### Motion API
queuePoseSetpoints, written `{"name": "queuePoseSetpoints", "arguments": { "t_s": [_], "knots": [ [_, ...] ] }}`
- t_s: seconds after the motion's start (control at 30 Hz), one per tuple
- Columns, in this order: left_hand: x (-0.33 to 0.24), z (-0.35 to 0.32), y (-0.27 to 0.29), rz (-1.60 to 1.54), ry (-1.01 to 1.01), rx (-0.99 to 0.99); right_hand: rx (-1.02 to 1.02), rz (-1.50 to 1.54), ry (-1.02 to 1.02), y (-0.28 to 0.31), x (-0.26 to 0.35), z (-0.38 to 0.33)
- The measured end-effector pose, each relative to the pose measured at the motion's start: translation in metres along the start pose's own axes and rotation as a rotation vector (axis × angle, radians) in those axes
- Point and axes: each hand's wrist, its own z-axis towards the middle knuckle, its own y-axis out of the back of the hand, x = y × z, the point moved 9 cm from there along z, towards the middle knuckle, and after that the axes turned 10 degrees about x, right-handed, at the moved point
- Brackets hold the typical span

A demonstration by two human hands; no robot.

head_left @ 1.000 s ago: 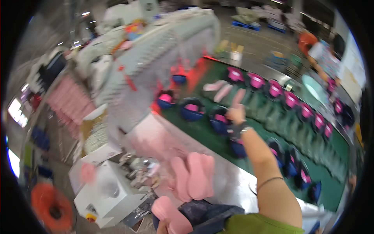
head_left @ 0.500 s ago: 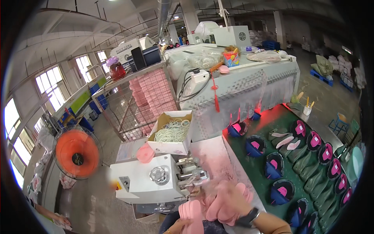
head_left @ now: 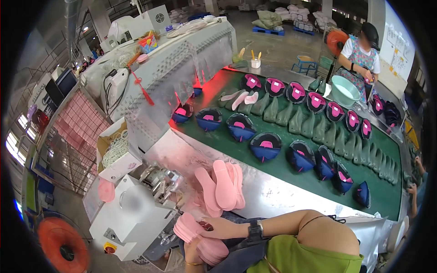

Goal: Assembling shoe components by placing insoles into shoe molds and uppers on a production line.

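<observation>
A thick stack of pink insoles (head_left: 214, 249) stands in my lap area, with my left hand (head_left: 193, 251) wrapped round its near left side. Over the top of that stack lies my right hand (head_left: 221, 228), a dark watch on its wrist, its fingers closed on the insoles' edges. Part of the fingers is hidden by the stack. Just beyond, on the metal tabletop, rests a loose pile of pink insoles (head_left: 225, 184), fanned out and untouched. Left of it sits a white machine (head_left: 122, 218) with metal rollers at its end.
A green conveyor belt (head_left: 291, 136) carries blue shoe uppers (head_left: 265, 146) and dark green shoe lasts (head_left: 314, 126). A box of cords (head_left: 119, 150) stands behind the machine. An orange fan (head_left: 63, 243) is at lower left. Across the belt a co-worker (head_left: 359, 59) stands by a pale basin (head_left: 344, 90).
The view has swung to the right. My right hand has left the loose insoles and come to the stack in my left hand; the loose pile now lies on the tabletop.
</observation>
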Motion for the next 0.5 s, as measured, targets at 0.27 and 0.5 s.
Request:
{"name": "queuePoseSetpoints", "arguments": {
  "t_s": [0.27,0.5],
  "knots": [
    [0.006,-0.022,0.033,-0.100,-0.050,-0.048,-0.065,0.119,-0.015,-0.017,0.005,0.006],
    [0.021,0.002,0.048,0.052,0.040,0.025,-0.003,0.125,-0.106,-0.008,-0.017,0.010]
  ]
}}
